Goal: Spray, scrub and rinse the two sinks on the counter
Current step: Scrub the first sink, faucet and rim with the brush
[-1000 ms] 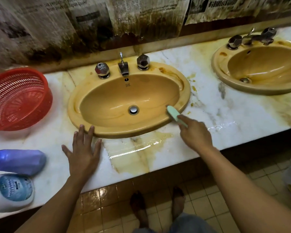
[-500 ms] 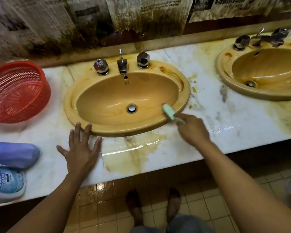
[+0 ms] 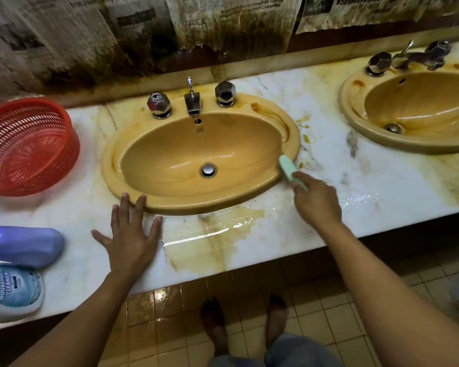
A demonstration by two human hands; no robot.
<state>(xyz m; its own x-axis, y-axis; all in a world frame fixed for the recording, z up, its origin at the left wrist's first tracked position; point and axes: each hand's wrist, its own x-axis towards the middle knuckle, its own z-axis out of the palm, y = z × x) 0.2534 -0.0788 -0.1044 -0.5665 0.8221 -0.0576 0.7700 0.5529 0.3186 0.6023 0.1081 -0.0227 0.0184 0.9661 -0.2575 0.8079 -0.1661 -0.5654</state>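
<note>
The right hand [image 3: 317, 201] grips a green brush [image 3: 289, 169], fingers curled round its handle. The brush head pokes out just ahead of the knuckles and rests on the right rim of the near sink [image 3: 109, 168]. The left hand [image 3: 129, 237] lies flat on the counter [image 3: 382, 181], fingers straight and spread, holding nothing; two fingertips touch the sink's front rim. The second sink [image 3: 355, 120] sits well off to the right of the right hand. Left of the left hand lie a purple bottle [image 3: 24, 246] and a cleaner bottle [image 3: 11, 290], with a red basket [image 3: 24, 144] beyond them
</note>
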